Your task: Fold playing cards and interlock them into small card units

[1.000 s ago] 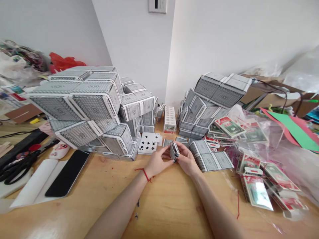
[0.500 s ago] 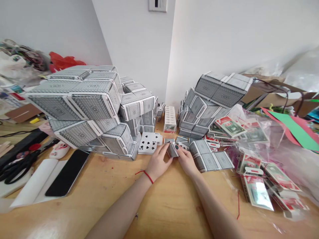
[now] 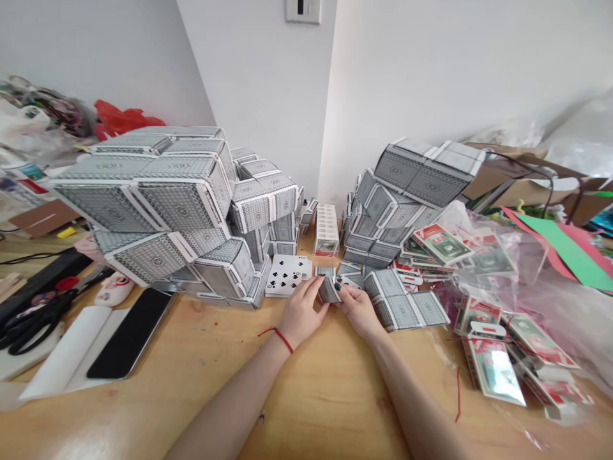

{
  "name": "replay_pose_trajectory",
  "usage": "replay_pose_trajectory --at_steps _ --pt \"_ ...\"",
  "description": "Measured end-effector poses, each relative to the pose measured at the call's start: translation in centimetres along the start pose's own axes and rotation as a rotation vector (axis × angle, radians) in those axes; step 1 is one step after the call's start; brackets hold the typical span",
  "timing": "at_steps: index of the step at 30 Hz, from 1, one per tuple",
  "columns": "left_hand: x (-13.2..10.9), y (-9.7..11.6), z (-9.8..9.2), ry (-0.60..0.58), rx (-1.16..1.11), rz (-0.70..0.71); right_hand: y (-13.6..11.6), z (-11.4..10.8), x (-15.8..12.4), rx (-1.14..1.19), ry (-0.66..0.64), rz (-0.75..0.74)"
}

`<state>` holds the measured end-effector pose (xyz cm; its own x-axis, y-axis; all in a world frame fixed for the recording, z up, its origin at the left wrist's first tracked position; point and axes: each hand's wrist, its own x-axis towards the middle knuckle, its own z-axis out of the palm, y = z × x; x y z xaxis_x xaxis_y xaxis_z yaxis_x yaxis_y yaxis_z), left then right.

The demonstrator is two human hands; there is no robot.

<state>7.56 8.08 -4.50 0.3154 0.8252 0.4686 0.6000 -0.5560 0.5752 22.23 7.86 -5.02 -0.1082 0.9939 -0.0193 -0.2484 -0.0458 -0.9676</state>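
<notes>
Between my hands, low over the table, is a grey-backed playing card (image 3: 328, 291), apparently bent. My left hand (image 3: 302, 311) grips its left side with thumb and fingers; a red cord circles that wrist. The fingers of my right hand (image 3: 355, 308), with dark nail polish, pinch the card's right edge. Whether more than one card is held, I cannot tell. Just left of my hands lies a face-up stack of playing cards (image 3: 283, 275) with spades on top. A block of joined folded cards (image 3: 393, 297) rests right of my right hand.
Large folded-card structures rise at the left (image 3: 179, 204) and right (image 3: 397, 198). A long card pack (image 3: 326, 230) stands between them. A phone (image 3: 131, 332) and black scissors (image 3: 43, 313) lie at left. Red card boxes (image 3: 493, 367) and plastic wrap (image 3: 565, 326) cover the right side.
Both hands have shifted very slightly, and the held card has turned a little so more of its grey back shows. Everything else stays where it was.
</notes>
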Motion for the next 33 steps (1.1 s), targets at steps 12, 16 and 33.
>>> replay_pose_trajectory --at_steps 12,16,33 --pt "0.0 0.0 -0.2 -0.004 -0.009 0.005 -0.2 -0.2 0.0 -0.115 0.067 -0.081" --pt "0.0 0.0 -0.2 -0.016 -0.007 0.014 -0.3 -0.3 0.0 -0.136 0.067 -0.102" --pt "0.1 0.1 -0.2 -0.095 0.053 0.066 0.8 -0.5 -0.3 -0.462 0.322 -0.212"
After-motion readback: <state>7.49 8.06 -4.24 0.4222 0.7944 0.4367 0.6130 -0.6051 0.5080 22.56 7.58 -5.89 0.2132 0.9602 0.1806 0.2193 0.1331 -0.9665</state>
